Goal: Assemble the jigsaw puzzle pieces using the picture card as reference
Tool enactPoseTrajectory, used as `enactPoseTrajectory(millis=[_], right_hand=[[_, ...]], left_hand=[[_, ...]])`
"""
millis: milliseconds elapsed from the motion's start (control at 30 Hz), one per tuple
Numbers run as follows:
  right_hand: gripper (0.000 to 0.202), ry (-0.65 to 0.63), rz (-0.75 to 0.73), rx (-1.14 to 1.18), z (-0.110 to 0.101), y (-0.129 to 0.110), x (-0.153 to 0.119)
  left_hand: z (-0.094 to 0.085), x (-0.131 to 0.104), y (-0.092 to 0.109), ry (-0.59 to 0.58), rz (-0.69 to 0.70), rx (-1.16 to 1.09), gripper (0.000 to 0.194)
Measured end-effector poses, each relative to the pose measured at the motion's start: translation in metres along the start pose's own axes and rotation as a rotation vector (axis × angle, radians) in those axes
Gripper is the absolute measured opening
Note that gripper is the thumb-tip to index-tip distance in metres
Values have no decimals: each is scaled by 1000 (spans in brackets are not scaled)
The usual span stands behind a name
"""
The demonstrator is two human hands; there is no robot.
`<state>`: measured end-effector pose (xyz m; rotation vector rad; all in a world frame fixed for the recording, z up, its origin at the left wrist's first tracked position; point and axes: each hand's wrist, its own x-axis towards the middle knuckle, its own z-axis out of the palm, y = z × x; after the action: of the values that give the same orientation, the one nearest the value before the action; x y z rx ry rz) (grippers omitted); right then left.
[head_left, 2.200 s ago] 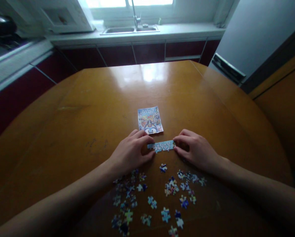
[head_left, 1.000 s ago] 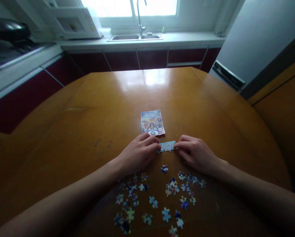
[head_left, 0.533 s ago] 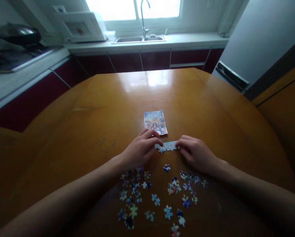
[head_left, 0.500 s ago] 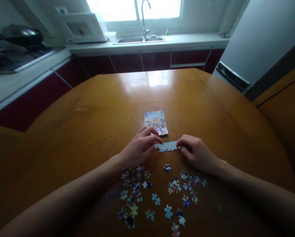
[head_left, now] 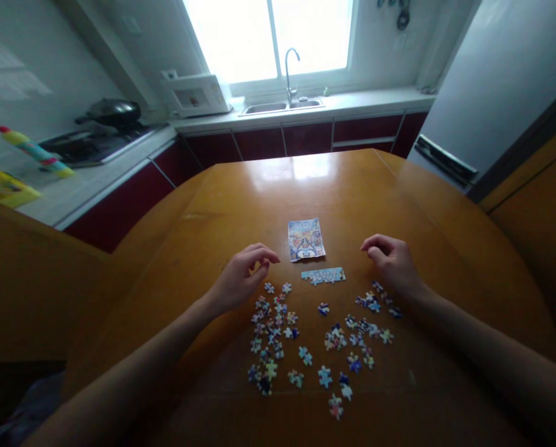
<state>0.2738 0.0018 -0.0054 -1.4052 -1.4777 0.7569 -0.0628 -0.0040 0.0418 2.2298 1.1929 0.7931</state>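
A joined strip of light-blue jigsaw pieces (head_left: 323, 275) with lettering lies flat on the table, touched by neither hand. My left hand (head_left: 243, 273) hovers to its left, fingers loosely bent, thumb and fingers apart and nothing held. To the right of the strip is my right hand (head_left: 392, 261), raised and empty, its fingers loosely curled. Beyond the strip rests a creased picture sheet (head_left: 306, 240) with matching lettering. Loose puzzle pieces (head_left: 278, 320) spread below my left hand, and another group (head_left: 364, 326) lies near my right wrist. A single dark-blue and white piece (head_left: 323, 308) sits between them.
The wooden table (head_left: 241, 205) has angled far corners. Past it stand a counter with a sink (head_left: 282, 107), a white microwave (head_left: 198, 95), and a stove with a black pan (head_left: 113, 113). A grey fridge (head_left: 483, 93) is at the right.
Both hands have let go of the puzzle strip and moved apart, left hand leftward and right hand rightward. The picture sheet is now uncovered. My view has shifted up and to the left.
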Motion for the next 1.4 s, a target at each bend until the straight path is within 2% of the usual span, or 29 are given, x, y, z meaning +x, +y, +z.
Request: enactPoseTrajectory(millis=[133,267,433,733,933,1167,1400], right_hand=[[14,16,-14,-1,-2,1,2],[15,36,-27,-16,-4,2,4],[16,51,-39,-45,-7,4,6],[16,25,-43,-109,-6,13,11],[17,-17,-31,-212,-3,20,14],[20,-39,-24,-251,1,23,21],[20,-76,-24,-266,2,24,26]], left_hand=[[5,-29,-5,30,-50,19,19],[16,-41,-11,104,-74,24,19],[20,-41,-23,100,-63,63,17],[1,-45,-38,-27,-46,79,15],[5,-48,-44,3,-73,66,15],[14,-47,-39,24,-74,47,14],[15,-48,-41,131,-70,32,20]])
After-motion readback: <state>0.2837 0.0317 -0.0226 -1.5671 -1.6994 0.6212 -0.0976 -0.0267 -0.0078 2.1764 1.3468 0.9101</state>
